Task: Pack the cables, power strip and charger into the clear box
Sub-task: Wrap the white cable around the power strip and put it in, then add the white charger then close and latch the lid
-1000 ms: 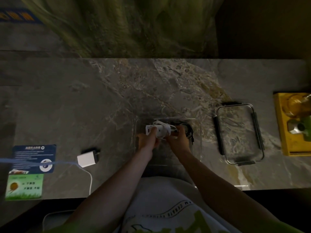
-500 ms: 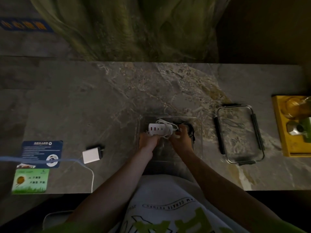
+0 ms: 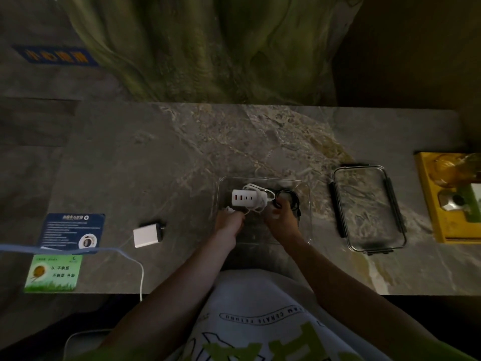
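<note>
The light was dim and your fingertips were hidden behind your own knuckles, so the grips were hard to read. Your left hand (image 3: 229, 221) sat at the seven o'clock corner of the clear plastic box (image 3: 309, 217), fingers curled and pinching the end of the white cord (image 3: 261, 204), a bit of which showed just above the knuckles; your right hand (image 3: 282, 220) sat at about five o'clock in the box, fingers bent against the coiled black cable (image 3: 291, 196), but I could not tell whether it gripped the coil or only touched it.

The white power strip (image 3: 244, 198) lay inside the box toward eleven o'clock, wrapped in that white cord, just beyond both hands; the black cable lay at its three o'clock, close against it. The white square charger (image 3: 147, 235) lay on the grey marble table (image 3: 156, 157), at nine o'clock from the box and well apart; its thin white lead (image 3: 141, 272) ran off the near edge. The clear lid with black latches (image 3: 369, 209) lay flat at three o'clock from the box; beyond it a yellow tray (image 3: 442, 230) was cut off by the frame, its contents too blurred to name.
</note>
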Tool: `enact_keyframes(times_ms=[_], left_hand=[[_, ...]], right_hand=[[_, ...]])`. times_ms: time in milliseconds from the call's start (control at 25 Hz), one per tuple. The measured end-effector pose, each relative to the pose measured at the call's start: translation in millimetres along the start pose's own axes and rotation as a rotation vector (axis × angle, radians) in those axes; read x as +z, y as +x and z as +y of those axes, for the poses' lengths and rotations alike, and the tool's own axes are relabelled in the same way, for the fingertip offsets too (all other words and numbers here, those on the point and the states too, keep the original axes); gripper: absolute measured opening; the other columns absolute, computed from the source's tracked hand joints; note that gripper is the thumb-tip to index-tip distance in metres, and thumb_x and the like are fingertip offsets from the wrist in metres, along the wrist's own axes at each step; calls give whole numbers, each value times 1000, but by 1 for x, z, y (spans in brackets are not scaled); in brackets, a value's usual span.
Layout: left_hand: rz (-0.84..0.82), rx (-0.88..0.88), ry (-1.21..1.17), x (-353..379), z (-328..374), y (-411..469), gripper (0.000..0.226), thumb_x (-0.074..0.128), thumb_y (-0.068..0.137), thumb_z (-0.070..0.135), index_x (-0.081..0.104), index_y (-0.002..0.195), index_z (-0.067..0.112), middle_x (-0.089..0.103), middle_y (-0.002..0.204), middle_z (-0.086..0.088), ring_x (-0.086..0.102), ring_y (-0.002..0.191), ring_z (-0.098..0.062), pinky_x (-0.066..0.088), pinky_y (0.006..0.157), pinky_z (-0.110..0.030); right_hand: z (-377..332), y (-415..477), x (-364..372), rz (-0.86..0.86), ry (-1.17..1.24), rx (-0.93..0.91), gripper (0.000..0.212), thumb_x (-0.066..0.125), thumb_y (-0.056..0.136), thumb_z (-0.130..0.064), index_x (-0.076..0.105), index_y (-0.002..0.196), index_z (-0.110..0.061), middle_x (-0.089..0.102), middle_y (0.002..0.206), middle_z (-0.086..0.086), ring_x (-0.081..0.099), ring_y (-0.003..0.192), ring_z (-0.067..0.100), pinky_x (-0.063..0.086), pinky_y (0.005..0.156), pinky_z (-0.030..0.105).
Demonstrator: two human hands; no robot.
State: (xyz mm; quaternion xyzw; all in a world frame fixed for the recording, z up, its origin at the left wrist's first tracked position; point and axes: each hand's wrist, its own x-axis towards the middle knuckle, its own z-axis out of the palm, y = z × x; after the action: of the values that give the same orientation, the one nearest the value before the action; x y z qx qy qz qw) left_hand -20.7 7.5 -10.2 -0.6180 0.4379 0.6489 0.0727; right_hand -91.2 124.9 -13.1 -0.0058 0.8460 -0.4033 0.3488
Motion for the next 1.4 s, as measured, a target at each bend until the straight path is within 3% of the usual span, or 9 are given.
enact_keyframes(times_ms=[200, 280, 480, 600, 720, 840, 1000, 1240, 1400], left_hand=[[37, 133, 98, -5, -5, -7, 20, 59, 81, 5, 63, 98, 13, 64, 94, -9, 62, 101, -29, 52, 95, -44], [39, 180, 156, -8, -7, -8, 25, 60, 83, 11, 62, 108, 12, 66, 106, -10, 62, 103, -28, 51, 94, -40], [82, 582, 506, -20, -11, -19, 42, 58, 87, 7, 49, 128, 12, 60, 122, -8, 58, 112, -24, 43, 87, -24], [120, 781, 572, -30, -19, -19, 47, 57, 86, 1, 48, 131, 11, 50, 131, -11, 51, 120, -23, 38, 93, -19], [138, 882, 613, -43, -26, -17, 53, 57, 86, 2, 42, 137, 7, 43, 137, -14, 46, 125, -25, 32, 99, -20], [156, 886, 648, -57, -32, -11, 54, 57, 88, 6, 40, 140, 6, 42, 139, -17, 42, 127, -30, 31, 102, -26], [193, 862, 672, -80, -34, -1, 58, 57, 91, 14, 35, 144, 8, 40, 144, -17, 39, 130, -34, 32, 107, -39], [290, 773, 767, -137, -38, 19, 71, 63, 87, 28, 28, 147, 12, 29, 152, -17, 34, 133, -38, 32, 108, -50], [312, 668, 841, -176, -38, 34, 76, 64, 86, 19, 22, 149, 12, 19, 157, -17, 27, 137, -41, 28, 110, -51]], right_hand=[[3, -7, -3, 6, -35, -21, 54, 66, 87, -20, 41, 135, -13, 65, 119, 12, 59, 92, 16, 50, 77, 34], [2, -9, -4, -2, -31, -21, 54, 65, 87, -16, 40, 135, -13, 64, 121, 12, 57, 91, 15, 50, 77, 34], [0, -16, -4, -8, -26, -42, 56, 67, 86, -23, 41, 135, -14, 62, 123, 12, 59, 95, 17, 54, 85, 41], [-2, -18, -3, -10, -11, -65, 55, 67, 87, -28, 42, 134, -14, 64, 121, 9, 61, 95, 16, 55, 81, 35], [-7, -21, -1, -13, -18, -109, 50, 66, 88, -22, 46, 132, -14, 65, 116, 7, 61, 91, 11, 47, 66, 17], [-14, -23, 3, -37, -34, -140, 46, 64, 90, -20, 46, 132, -16, 63, 116, 2, 60, 92, 10, 47, 69, 18], [-24, -25, 13, -72, -101, -196, 49, 65, 88, -18, 44, 132, -19, 60, 121, 5, 62, 99, 17, 55, 84, 35], [-51, -34, 44, -138, -349, -363, 55, 65, 86, -17, 44, 138, -16, 52, 127, 4, 50, 115, 18, 43, 89, 31], [-60, -42, 70, -219, -504, -528, 66, 68, 79, -17, 42, 140, -17, 46, 139, 11, 47, 126, 28, 42, 101, 37]])
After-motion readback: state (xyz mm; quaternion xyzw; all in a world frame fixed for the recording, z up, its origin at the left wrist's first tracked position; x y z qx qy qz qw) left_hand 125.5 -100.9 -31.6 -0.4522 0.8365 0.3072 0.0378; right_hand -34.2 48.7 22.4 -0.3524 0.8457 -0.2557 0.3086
